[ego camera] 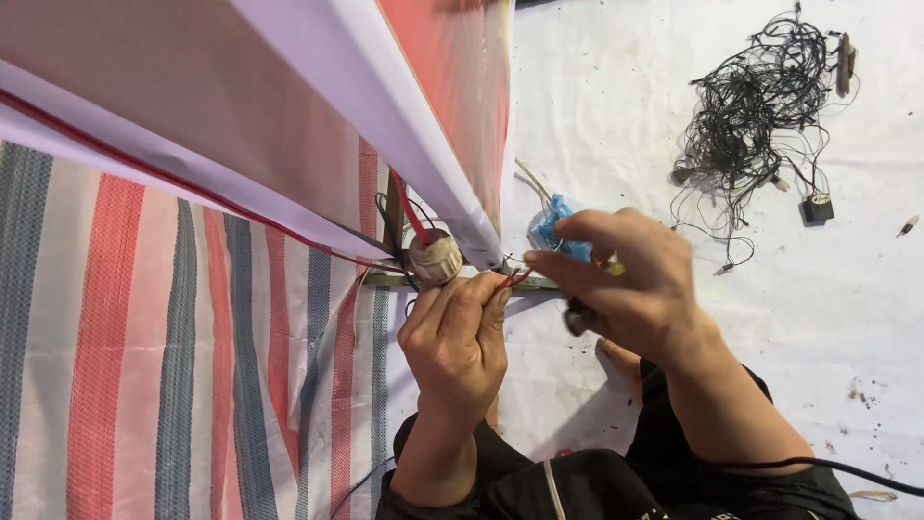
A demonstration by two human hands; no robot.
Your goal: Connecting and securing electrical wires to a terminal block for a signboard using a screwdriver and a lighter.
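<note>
My left hand (457,342) pinches thin red wires (512,280) at their ends, just below a round beige lamp socket (435,258) fixed on a thin stick frame (462,281). My right hand (626,284) meets the same wires from the right, fingertips closed on them, with a small dark tool (579,316) tucked under its palm. A blue plastic piece (558,226) shows behind the right fingers. A red wire (410,214) runs up from the socket under a stretched pink and white fabric panel (318,116).
A striped red, grey and white woven sheet (144,366) lies at left. White floor covering (626,116) at right holds a tangle of black wires (751,106), a small black part (819,208) and a little stick (845,58). A black cable (828,466) crosses my right arm.
</note>
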